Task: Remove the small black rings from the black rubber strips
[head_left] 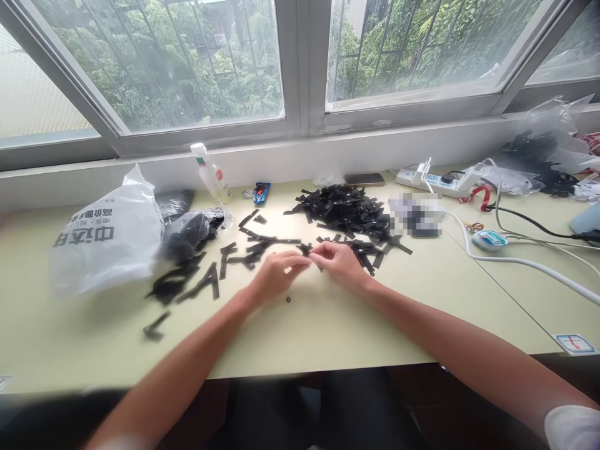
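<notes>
My left hand (276,275) and my right hand (340,262) meet at the middle of a pale green table (328,325), fingertips pinched together on a small black strip (307,251). A big heap of black strips (349,209) lies just beyond my right hand. More black strips (206,275) are scattered to the left of my left hand. A tiny black ring (287,300) rests on the table just in front of my left hand.
A white plastic bag (110,240) and clear bags of black parts (187,234) sit at the left. A small bottle (210,174), a phone (364,179), a power strip (438,181) with cables and another bag (544,150) line the window side.
</notes>
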`<state>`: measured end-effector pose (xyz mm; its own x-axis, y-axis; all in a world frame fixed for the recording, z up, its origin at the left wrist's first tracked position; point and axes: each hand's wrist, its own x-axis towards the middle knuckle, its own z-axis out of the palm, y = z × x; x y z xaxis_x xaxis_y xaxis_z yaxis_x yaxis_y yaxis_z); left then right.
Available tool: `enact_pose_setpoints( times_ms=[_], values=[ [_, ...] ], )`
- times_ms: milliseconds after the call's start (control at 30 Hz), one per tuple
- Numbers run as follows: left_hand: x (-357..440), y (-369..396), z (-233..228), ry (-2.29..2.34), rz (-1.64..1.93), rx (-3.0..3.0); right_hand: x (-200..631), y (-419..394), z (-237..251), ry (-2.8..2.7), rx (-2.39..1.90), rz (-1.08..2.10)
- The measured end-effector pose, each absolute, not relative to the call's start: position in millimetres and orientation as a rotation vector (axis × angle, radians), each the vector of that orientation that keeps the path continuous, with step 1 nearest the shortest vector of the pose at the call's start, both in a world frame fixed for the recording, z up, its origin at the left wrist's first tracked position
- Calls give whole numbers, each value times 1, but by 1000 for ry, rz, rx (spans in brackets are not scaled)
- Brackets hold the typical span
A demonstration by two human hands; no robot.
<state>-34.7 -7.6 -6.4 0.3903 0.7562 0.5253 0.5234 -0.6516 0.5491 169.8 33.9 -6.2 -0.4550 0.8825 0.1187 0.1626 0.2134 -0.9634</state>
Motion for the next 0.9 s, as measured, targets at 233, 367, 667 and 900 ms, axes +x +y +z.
enact_pose_setpoints(
  times_ms=[233, 367, 667, 900],
  values=[
    [-32, -10, -7, 1255, 1214, 2111, 168, 31, -11, -1898, -957, 1200],
    [-33, -10, -7, 1296, 1201, 2038, 169, 32, -11, -1909, -942, 1193],
    [-37, -9, -6, 1348, 1100, 2349, 168, 32, -11, -1943, -893, 1151],
    [-36, -11, -2, 1354, 877, 2650, 169, 31, -8, -1978, -859, 1165]
  ],
)
